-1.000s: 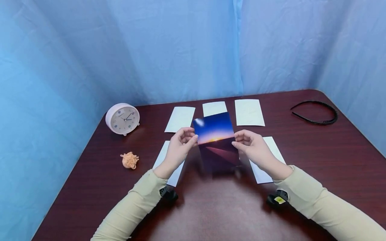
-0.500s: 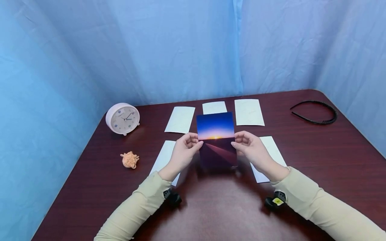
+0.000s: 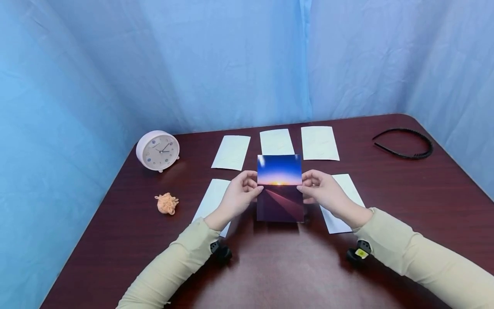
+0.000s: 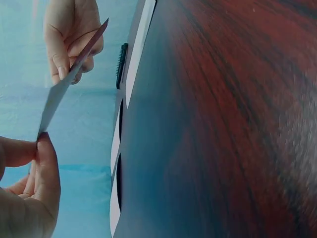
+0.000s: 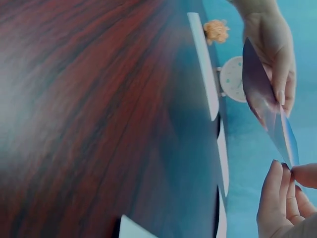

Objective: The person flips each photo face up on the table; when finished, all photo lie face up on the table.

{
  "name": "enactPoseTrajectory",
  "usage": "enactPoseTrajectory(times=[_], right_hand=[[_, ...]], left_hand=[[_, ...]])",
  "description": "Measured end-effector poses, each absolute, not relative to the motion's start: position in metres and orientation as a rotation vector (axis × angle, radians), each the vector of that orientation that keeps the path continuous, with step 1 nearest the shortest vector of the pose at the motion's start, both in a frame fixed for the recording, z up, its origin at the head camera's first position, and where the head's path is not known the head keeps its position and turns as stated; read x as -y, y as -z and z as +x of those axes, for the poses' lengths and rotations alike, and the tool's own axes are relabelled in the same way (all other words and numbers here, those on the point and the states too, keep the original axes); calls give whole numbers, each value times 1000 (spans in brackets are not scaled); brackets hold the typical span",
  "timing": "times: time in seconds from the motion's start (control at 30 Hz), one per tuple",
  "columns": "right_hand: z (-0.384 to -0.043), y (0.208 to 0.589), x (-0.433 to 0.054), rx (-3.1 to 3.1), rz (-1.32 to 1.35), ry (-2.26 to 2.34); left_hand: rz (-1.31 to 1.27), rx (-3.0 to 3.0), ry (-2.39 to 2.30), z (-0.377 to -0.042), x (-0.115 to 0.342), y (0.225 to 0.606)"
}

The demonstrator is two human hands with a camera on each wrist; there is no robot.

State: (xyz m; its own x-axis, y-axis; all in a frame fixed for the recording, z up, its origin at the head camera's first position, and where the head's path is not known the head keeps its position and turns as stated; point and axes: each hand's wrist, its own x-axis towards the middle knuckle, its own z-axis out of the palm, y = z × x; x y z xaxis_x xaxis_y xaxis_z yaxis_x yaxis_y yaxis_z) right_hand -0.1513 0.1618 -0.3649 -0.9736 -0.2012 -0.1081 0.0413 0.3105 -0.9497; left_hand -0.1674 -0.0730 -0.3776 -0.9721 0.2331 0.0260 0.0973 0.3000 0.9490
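Note:
A glossy photo card with a blue sky, a low sun and a dark road is held above the table. My left hand pinches its left edge between thumb and fingers. On the opposite edge, my right hand grips it the same way. The left wrist view shows the card side-on, raised off the tabletop, and in the right wrist view the card bends slightly. Behind it, the lower end of a white card is partly covered.
White cards lie around the hands: one at back left, one at back right, and one under each forearm. A round clock and an orange yarn bundle are at left. A black headband lies at right.
The photo card has straightened from a tilt and come slightly lower, showing more of the white card behind. Both hands have kept their hold, the left shifting a little to the right.

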Motion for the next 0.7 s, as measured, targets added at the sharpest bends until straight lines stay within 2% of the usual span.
enactPoseTrajectory(times=[0.4, 0.7], right_hand=[[-163, 376, -164, -2370, -112, 1479], [-169, 384, -164, -2331, -83, 1378]], left_hand=[[283, -2426, -1349, -178, 69, 385], [281, -2375, -1231, -182, 65, 394]])
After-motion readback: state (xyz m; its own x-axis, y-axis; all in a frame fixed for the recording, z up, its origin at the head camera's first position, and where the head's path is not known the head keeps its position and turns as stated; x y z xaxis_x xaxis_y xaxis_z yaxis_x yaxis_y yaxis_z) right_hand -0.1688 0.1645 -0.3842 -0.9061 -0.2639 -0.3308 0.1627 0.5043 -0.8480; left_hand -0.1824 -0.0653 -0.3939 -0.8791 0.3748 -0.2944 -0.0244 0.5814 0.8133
